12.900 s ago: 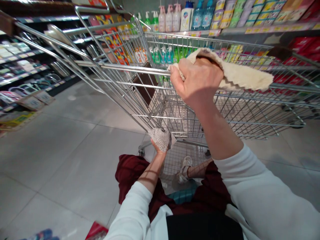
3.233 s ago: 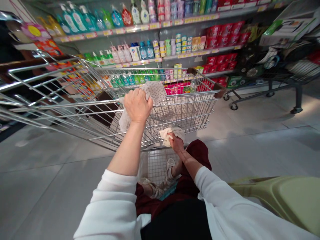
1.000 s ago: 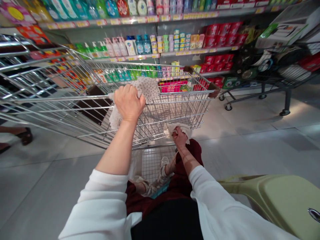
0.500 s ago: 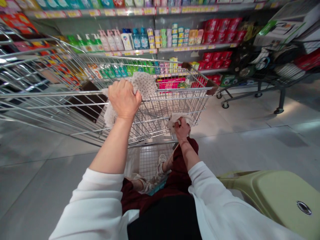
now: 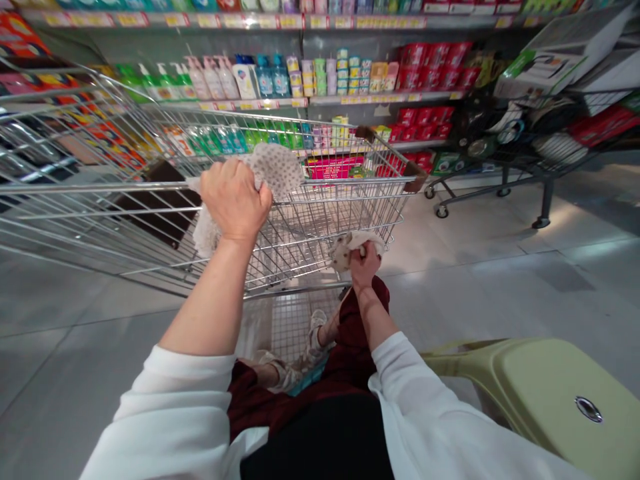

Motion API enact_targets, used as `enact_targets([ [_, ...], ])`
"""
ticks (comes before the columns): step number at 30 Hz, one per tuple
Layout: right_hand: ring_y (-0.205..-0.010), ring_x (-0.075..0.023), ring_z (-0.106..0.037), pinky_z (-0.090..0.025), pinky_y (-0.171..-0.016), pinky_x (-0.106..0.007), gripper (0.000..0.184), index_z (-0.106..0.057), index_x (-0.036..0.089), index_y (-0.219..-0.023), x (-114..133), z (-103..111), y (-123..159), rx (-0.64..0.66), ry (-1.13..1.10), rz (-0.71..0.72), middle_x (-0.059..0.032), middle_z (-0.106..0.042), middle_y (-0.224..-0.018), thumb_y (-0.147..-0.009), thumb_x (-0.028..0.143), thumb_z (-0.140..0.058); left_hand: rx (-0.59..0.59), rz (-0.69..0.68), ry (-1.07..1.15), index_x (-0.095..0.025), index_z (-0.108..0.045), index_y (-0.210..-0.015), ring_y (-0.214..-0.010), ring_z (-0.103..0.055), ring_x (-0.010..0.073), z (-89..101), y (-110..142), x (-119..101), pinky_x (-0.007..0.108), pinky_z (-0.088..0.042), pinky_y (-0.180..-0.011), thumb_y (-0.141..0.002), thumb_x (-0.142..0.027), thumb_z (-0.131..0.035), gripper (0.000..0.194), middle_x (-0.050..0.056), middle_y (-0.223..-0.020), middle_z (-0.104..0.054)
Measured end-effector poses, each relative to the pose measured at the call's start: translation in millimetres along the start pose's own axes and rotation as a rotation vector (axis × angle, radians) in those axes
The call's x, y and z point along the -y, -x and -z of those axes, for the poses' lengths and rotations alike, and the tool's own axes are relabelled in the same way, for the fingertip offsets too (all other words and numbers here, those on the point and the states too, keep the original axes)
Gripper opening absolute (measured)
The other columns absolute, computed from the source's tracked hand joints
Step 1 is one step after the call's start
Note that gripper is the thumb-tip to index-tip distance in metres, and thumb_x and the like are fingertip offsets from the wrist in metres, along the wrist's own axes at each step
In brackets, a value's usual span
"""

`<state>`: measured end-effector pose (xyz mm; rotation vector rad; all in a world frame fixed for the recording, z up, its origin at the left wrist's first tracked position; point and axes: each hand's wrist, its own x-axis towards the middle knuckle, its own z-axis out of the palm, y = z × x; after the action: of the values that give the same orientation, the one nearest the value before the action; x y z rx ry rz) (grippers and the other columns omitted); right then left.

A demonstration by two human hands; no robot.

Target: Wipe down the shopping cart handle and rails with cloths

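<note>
A metal shopping cart (image 5: 350, 193) stands in front of me in a store aisle. My left hand (image 5: 234, 199) grips the cart's top rail through a speckled cloth (image 5: 277, 170) draped over it. Lower down, my right hand (image 5: 363, 261) holds a cream cloth (image 5: 350, 243) bunched against the wires at the cart's lower side. I am low to the floor, with dark red trousers and a shoe visible under the cart's bottom rack (image 5: 293, 320).
Shelves of soap bottles (image 5: 235, 77) and red packs (image 5: 430, 67) line the back. Another wheeled cart (image 5: 500, 160) stands at right with boxes on it. A pale green plastic stool (image 5: 550, 393) is at my right side. Grey tiled floor all around.
My left hand and its speckled cloth have slid slightly left along the top rail. My right hand with the cream cloth shifted a little along the cart's lower wires.
</note>
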<state>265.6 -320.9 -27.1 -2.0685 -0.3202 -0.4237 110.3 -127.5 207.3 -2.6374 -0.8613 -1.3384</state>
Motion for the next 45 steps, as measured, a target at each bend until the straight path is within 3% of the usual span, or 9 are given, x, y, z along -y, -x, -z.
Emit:
enact_targets([
  [10, -0.076, -0.0188, -0.058, -0.045, -0.075, -0.029, 0.028, -0.067, 0.018, -0.108, -7.4, -18.8, 3.0, 0.054, 0.051, -0.126, -0.004, -0.07, -0.084, -0.083, 0.022, -0.056, -0.068, 0.003, 0.033, -0.023, -0.053, -0.076, -0.107, -0.058, 0.0371, 0.1, -2.0, -4.1, 0.054, -0.042, -0.094, -0.081, -0.025, -0.064, 0.012, 0.012, -0.097, -0.068],
  [14, -0.076, -0.0194, -0.06, -0.045, -0.074, -0.029, 0.028, -0.066, 0.019, -0.111, -5.5, -20.8, 6.0, 0.082, 0.064, -0.131, -0.0046, -0.072, -0.086, -0.085, 0.02, -0.055, 0.064, -0.049, 0.013, -0.021, -0.062, -0.087, -0.108, -0.057, 0.0364, -10.5, 5.0, -53.0, 0.054, -0.042, -0.096, -0.089, -0.032, -0.061, 0.011, 0.014, -0.103, -0.069],
  [18, -0.078, -0.0214, -0.063, -0.045, -0.074, -0.03, 0.034, -0.067, 0.016, -0.118, -3.9, -20.3, 13.2, 0.117, 0.093, -0.111, -0.0089, -0.073, -0.09, -0.086, 0.018, -0.057, 0.185, -0.269, 0.041, -0.015, -0.066, -0.109, -0.116, -0.055, 0.0359, -31.3, 25.0, -121.0, 0.051, -0.041, -0.101, -0.094, -0.033, -0.061, 0.023, 0.017, -0.12, -0.066],
  [21, -0.08, -0.0217, -0.065, -0.046, -0.075, -0.029, 0.037, -0.067, 0.014, -0.122, -6.5, -20.0, 20.2, 0.149, 0.103, -0.068, -0.0102, -0.075, -0.092, -0.086, 0.017, -0.059, 0.221, -0.296, 0.052, -0.014, -0.063, -0.12, -0.119, -0.054, 0.0372, -37.1, 32.5, -140.5, 0.051, -0.04, -0.104, -0.097, -0.031, -0.058, 0.028, 0.019, -0.125, -0.063],
  [26, -0.08, -0.0208, -0.065, -0.047, -0.077, -0.027, 0.027, -0.073, 0.018, -0.108, -13.1, -17.2, 31.5, 0.193, 0.062, 0.011, -0.0056, -0.074, -0.083, -0.084, 0.019, -0.062, 0.319, -0.329, 0.075, -0.022, -0.06, -0.126, -0.125, -0.05, 0.0422, -24.5, 26.4, -121.5, 0.058, -0.04, -0.106, -0.094, -0.04, -0.062, 0.037, 0.018, -0.13, -0.064],
  [30, -0.079, -0.0206, -0.067, -0.049, -0.079, -0.028, 0.017, -0.073, 0.021, -0.094, -9.3, -6.7, 39.6, 0.156, 0.018, 0.038, -0.0047, -0.074, -0.083, -0.083, 0.02, -0.06, 0.229, -0.276, 0.068, -0.02, -0.063, -0.113, -0.119, -0.056, 0.0381, -22.5, 28.3, -112.7, 0.054, -0.041, -0.106, -0.098, -0.041, -0.058, 0.027, 0.017, -0.121, -0.067],
  [35, -0.101, -0.0235, -0.068, -0.052, -0.088, -0.031, 0.031, -0.071, 0.021, -0.115, 8.1, 5.8, 33.2, 0.033, -0.009, 0.062, -0.0102, -0.076, -0.107, -0.096, 0.034, -0.05, 0.111, -0.229, 0.1, -0.022, -0.064, -0.101, -0.113, -0.059, 0.0372, -33.0, 39.3, -101.7, 0.054, -0.042, -0.102, -0.093, -0.037, -0.064, 0.017, 0.014, -0.113, -0.067],
  [40, -0.079, -0.0221, -0.067, -0.052, -0.08, -0.03, 0.028, -0.075, 0.021, -0.108, 2.3, -2.3, 38.4, 0.139, 0.038, 0.045, -0.0072, -0.075, -0.082, -0.09, 0.029, -0.056, 0.107, -0.18, 0.144, -0.026, -0.062, -0.1, -0.116, -0.058, 0.0365, -35.1, 41.3, -91.7, 0.054, -0.041, -0.105, -0.091, -0.034, -0.063, 0.012, 0.011, -0.111, -0.066],
  [45, -0.085, -0.022, -0.069, -0.053, -0.085, -0.03, 0.027, -0.077, 0.022, -0.103, -17.2, -2.3, 48.2, 0.161, -0.013, 0.094, -0.0063, -0.078, -0.088, -0.084, 0.026, -0.059, 0.092, -0.235, 0.054, -0.023, -0.064, -0.099, -0.11, -0.059, 0.036, -35.5, 40.4, -94.8, 0.053, -0.043, -0.101, -0.094, -0.035, -0.062, 0.013, 0.013, -0.11, -0.066],
])
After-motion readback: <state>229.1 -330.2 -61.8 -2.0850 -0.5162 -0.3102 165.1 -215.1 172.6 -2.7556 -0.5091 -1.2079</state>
